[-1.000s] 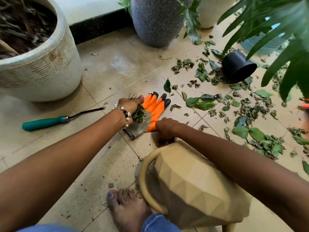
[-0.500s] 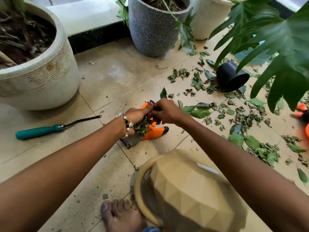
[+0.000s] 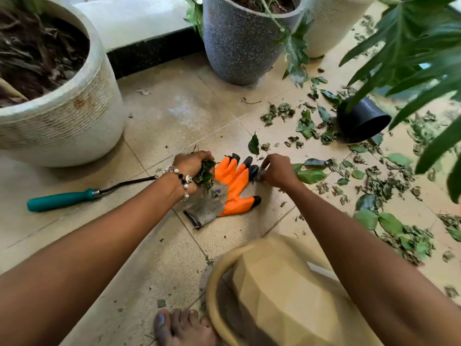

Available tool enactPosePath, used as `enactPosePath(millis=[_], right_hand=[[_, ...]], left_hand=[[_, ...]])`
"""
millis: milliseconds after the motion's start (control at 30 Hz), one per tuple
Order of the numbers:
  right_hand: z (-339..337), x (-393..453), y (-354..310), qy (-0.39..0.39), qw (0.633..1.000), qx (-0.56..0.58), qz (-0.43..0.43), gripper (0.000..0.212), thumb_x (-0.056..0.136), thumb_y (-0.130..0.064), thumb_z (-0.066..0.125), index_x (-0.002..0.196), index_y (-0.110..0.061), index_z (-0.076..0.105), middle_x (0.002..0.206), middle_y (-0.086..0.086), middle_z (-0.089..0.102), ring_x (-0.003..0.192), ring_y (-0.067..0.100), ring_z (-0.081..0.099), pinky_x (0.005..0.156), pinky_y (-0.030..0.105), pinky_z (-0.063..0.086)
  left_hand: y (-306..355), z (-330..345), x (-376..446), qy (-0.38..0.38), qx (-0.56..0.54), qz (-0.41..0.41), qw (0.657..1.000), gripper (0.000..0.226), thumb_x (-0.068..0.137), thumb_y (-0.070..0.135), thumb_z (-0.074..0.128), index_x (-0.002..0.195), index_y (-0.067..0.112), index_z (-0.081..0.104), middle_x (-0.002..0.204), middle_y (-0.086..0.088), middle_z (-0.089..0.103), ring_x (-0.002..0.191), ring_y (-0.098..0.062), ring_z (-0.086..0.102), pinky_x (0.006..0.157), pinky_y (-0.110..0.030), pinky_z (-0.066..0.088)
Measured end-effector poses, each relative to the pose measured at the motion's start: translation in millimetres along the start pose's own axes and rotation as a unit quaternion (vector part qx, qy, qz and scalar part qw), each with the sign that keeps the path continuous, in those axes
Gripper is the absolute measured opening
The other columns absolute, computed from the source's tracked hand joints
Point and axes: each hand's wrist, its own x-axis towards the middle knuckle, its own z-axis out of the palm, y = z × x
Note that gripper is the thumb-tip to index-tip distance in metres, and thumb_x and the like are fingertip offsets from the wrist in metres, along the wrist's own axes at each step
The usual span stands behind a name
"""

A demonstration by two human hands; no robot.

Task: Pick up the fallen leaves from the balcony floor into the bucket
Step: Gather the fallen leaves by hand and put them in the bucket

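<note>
My left hand (image 3: 190, 164) grips a bunch of green leaves (image 3: 205, 174) just above the cuff of an orange and grey glove (image 3: 230, 182) lying on the tiles. My right hand (image 3: 275, 169) is to the right of the glove's fingertips, its fingers pinching a small bit of leaf on the floor. Many fallen leaves (image 3: 374, 181) lie scattered over the tiles to the right. The tan faceted bucket (image 3: 279, 295) stands near my feet, below both forearms.
A teal-handled hand tool (image 3: 64, 199) lies on the left. A large white planter (image 3: 62, 116) stands at far left, a grey speckled pot (image 3: 239, 43) at the back, a tipped black pot (image 3: 363, 121) on the right. Big green plant fronds (image 3: 424, 58) overhang the right side. My bare foot (image 3: 182, 325) is beside the bucket.
My right hand has moved away from my left hand to the right, past the glove's fingertips. The left hand keeps its bunch of leaves. The glove is more uncovered.
</note>
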Motion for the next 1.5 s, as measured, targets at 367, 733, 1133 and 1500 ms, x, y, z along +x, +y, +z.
enactPosePath(millis=[367, 733, 1133, 1500], right_hand=[[-7, 66, -6, 0.018, 0.992, -0.047, -0.112, 0.061, 0.087, -0.01, 0.064, 0.145, -0.016, 0.043, 0.145, 0.024, 0.038, 0.134, 0.038, 0.038, 0.107, 0.04, 0.032], [3, 32, 64, 0.059, 0.978, -0.152, -0.13, 0.031, 0.091, -0.012, 0.054, 0.119, -0.007, 0.065, 0.128, 0.015, 0.06, 0.116, 0.04, 0.053, 0.094, 0.051, 0.047], [4, -35, 77, -0.025, 0.979, -0.113, -0.168, 0.053, 0.094, -0.025, 0.06, 0.143, -0.01, 0.046, 0.151, 0.015, 0.037, 0.13, 0.035, 0.042, 0.107, 0.038, 0.033], [-3, -39, 58, 0.029, 0.985, -0.043, -0.166, 0.021, 0.085, -0.009, 0.067, 0.104, -0.01, 0.076, 0.1, 0.007, 0.074, 0.087, 0.022, 0.067, 0.084, 0.033, 0.051]], left_hand=[[28, 4, -51, -0.131, 0.007, 0.03, 0.991, 0.063, 0.086, -0.011, 0.05, 0.027, 0.01, 0.046, 0.034, -0.002, 0.047, 0.029, -0.001, 0.048, 0.051, -0.011, 0.04], [9, -11, 3, -0.027, -0.016, -0.026, 0.999, 0.014, 0.085, -0.005, 0.066, 0.071, -0.004, 0.061, 0.063, -0.02, 0.059, 0.046, -0.024, 0.057, 0.041, -0.023, 0.048], [-8, 8, -4, -0.053, 0.036, -0.016, 0.998, 0.014, 0.085, 0.003, 0.067, 0.075, -0.005, 0.063, 0.059, -0.019, 0.061, 0.039, -0.022, 0.055, 0.045, -0.023, 0.049], [-20, 13, -14, -0.061, 0.06, -0.017, 0.996, 0.011, 0.085, 0.001, 0.067, 0.083, -0.008, 0.06, 0.064, -0.022, 0.058, 0.039, -0.022, 0.055, 0.044, -0.026, 0.05]])
